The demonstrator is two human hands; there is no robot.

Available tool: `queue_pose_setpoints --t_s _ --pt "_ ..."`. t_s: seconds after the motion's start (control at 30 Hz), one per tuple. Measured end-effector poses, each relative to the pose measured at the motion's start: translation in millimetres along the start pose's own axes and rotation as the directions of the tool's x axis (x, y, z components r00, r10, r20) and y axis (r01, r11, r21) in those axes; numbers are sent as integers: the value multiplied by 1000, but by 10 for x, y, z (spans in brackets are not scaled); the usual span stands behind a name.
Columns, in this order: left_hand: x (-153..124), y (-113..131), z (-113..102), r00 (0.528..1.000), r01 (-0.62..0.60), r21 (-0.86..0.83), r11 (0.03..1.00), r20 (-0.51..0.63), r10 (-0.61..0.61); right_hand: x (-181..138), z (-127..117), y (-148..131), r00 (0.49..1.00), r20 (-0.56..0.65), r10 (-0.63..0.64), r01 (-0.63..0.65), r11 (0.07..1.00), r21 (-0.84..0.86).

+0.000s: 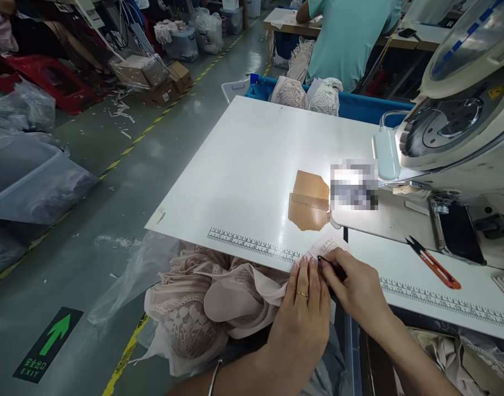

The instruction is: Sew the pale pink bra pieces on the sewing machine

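The label is a small white slip with rows of dark print too small to read. It lies aslant on the white table, at the near edge, beside the printed ruler. Its lower part is hidden by the hands, so its full shape cannot be told.

The left hand, with a ring, lays its fingers straight and side by side over the label's near end; the thumb is out of sight, and whether it grips from below cannot be told. The right hand has thumb and forefinger closed on a thin dark item, its tip at the label; most of it is covered, and its kind is unclear.

Beyond the label lies a taped piece of brown card. Next to it, a pixelated patch conceals part of the machine, which the right edge cuts off. Orange-handled snips lie to the right. Below the table edge, pale pink lace bras are heaped, partly behind the left hand. Past the far edge, more bras sit by a blue bin, their lower parts hidden.
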State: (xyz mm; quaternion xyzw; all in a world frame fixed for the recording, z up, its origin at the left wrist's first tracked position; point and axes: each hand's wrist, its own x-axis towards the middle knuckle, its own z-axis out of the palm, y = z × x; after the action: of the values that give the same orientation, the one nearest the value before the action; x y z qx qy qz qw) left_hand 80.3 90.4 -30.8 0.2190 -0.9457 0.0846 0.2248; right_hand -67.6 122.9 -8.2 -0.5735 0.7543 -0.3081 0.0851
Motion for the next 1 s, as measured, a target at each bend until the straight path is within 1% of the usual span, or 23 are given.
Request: queue_pose_setpoints --t_s 0.17,0.33,0.5,0.63,0.73,0.8,0.9,1.0 --pt "6 2 -3 1000 1 7 1000 2 -1 31 48 -30 997 -59 41 -39 999 23" --pt "-14 15 8 1000 4 13 1000 22 -4 117 104 -46 1000 -17 2 -2 1000 23" --pt "-22 12 1 999 3 7 1000 35 -3 40 9 11 999 13 -49 49 999 -14" --pt "-4 -13 -24 999 -19 6 1000 32 19 -64 -73 27 1000 1 -32 32 999 -38" --pt "8 -19 -37 999 -18 9 1000 34 18 -78 -64 5 999 -38 -27 25 998 -57" --pt "10 -14 -41 999 -18 10 1000 34 18 -61 -36 -11 998 -49 -49 45 997 -67" --pt "9 -4 -43 999 -15 15 1000 42 15 -39 -9 -17 996 -49 -77 73 993 -89" --pt "8 0 -42 999 -9 13 1000 46 8 -63 -50 5 994 -26 -108 105 990 -92"
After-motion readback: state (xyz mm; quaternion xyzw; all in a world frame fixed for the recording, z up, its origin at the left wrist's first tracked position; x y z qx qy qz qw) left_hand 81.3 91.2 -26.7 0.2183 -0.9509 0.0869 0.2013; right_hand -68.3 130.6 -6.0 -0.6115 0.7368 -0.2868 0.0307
